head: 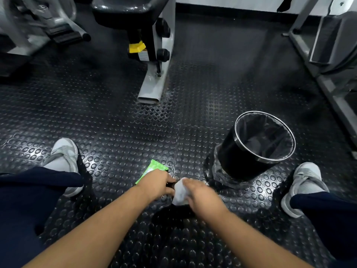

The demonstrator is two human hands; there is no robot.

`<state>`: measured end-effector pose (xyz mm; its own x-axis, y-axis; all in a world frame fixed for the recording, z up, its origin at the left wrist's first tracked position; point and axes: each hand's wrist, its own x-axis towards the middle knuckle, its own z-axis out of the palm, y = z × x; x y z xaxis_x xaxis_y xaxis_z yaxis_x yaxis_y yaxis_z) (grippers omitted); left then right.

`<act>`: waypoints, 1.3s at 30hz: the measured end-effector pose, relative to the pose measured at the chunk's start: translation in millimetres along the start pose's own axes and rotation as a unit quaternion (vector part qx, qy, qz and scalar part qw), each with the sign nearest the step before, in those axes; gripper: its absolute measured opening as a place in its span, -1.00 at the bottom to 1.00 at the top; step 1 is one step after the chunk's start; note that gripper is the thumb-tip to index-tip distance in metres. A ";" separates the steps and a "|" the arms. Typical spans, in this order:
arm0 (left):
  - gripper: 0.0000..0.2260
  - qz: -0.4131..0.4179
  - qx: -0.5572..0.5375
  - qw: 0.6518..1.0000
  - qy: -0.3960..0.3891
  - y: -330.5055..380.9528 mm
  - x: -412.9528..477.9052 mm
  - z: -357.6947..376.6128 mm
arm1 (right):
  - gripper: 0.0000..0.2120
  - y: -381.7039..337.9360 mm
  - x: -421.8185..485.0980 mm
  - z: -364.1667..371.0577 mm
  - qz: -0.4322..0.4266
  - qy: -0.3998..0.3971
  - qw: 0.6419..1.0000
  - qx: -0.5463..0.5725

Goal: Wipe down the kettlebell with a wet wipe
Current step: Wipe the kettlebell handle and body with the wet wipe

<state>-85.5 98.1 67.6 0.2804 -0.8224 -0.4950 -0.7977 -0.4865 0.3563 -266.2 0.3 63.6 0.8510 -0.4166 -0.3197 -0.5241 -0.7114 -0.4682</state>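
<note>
While the left hand (156, 183) grips the kettlebell (172, 213) near the bin (241, 151), the right hand (202, 196) holds a bunched wet wipe (180, 192) on its handle; wiping looks begun, the body probably remaining.

The room is looking dim. Light is coming down from above and shining off the round bumps of the floor (116, 132), most in the middle and near left. The far floor is fading to dark. The metal rim of the bin (241, 161) is glinting. Dark shadows are lying beside the left shoe (63, 161) and right shoe (305, 182). The right hand (202, 192) and wet wipe (180, 192) are looking smeared. The black kettlebell (173, 214) is getting lost against the dark floor. The far-left machine (38, 16) is looking blurry, and lines are bending at the edges.
</note>
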 end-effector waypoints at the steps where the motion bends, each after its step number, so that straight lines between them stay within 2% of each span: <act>1: -0.80 -0.004 -0.012 1.000 -0.005 1.0 -1.2 -2.7 | -0.59 5.4 -0.9 -10.0 0.023 -0.005 0.999 0.030; 5: -0.67 -0.004 -0.013 0.998 -0.060 4.1 -5.4 -15.7 | -0.70 13.2 -2.5 -37.8 0.029 0.033 0.997 0.066; 7: -0.46 0.003 -0.021 0.994 -0.103 8.6 -9.2 -28.3 | -0.72 10.2 1.5 -52.8 0.041 0.052 0.988 0.138; 9: -0.27 0.008 -0.114 0.987 -0.111 16.0 -15.4 -45.0 | -0.78 3.4 9.5 -68.9 0.034 0.053 0.974 0.217; 12: -0.27 0.039 -0.288 0.951 -0.108 32.7 -25.4 -72.6 | -0.81 -5.4 20.3 -96.5 0.055 0.015 0.945 0.322; 15: -0.46 0.061 -0.374 0.917 -0.126 44.0 -33.5 -89.1 | -0.71 -8.1 25.9 -117.7 0.057 -0.039 0.930 0.362; 17: -0.55 0.089 -0.444 0.878 -0.153 44.6 -36.0 -93.5 | -0.65 -8.6 25.4 -127.0 0.050 -0.051 0.923 0.377; 19: -0.37 0.087 -0.523 0.826 -0.193 42.1 -35.8 -96.2 | -0.60 -5.6 24.7 -133.4 0.047 -0.054 0.911 0.407; 21: -0.13 0.063 -0.560 0.796 -0.219 41.2 -35.2 -97.6 | -0.53 -2.5 22.0 -138.7 0.046 -0.059 0.902 0.425; 22: -0.10 0.045 -0.563 0.798 -0.210 41.5 -33.5 -96.0 | -0.49 -0.9 20.7 -140.2 0.044 -0.059 0.901 0.428; 23: -0.17 0.026 -0.557 0.810 -0.180 42.8 -31.7 -93.6 | -0.46 -0.7 18.8 -141.4 0.041 -0.060 0.900 0.430; 26: -0.65 -0.001 -0.514 0.855 -0.073 48.0 -27.0 -88.8 | -0.33 0.9 17.4 -136.6 0.049 -0.056 0.884 0.462; 28: -0.74 0.002 -0.502 0.863 -0.056 47.8 -26.1 -88.8 | -0.25 5.0 17.1 -133.7 0.080 -0.075 0.873 0.475; 30: -0.72 0.004 -0.500 0.864 -0.058 44.8 -26.4 -90.8 | -0.35 10.2 15.2 -133.7 0.099 -0.146 0.874 0.452; 32: -0.68 0.009 -0.501 0.863 -0.058 40.9 -24.4 -89.3 | -0.62 14.0 14.9 -132.8 0.088 -0.181 0.879 0.432; 36: -0.52 0.025 -0.509 0.859 -0.043 35.4 -18.6 -76.3 | -0.68 18.3 28.1 -133.1 0.056 -0.112 0.890 0.438; 37: -0.48 0.021 -0.488 0.872 -0.033 31.6 -16.6 -71.2 | -0.67 19.4 31.8 -135.0 0.056 -0.094 0.906 0.409; 39: -0.40 0.005 -0.356 0.935 -0.007 21.3 -12.7 -59.0 | -0.68 20.4 38.5 -138.2 0.066 -0.054 0.960 0.267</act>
<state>-74.5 80.8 128.3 0.2636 -0.8263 -0.4977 -0.2422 -0.5561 0.7950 -239.7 -108.4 155.5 0.7835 -0.4016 -0.4742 -0.5926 -0.2528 -0.7648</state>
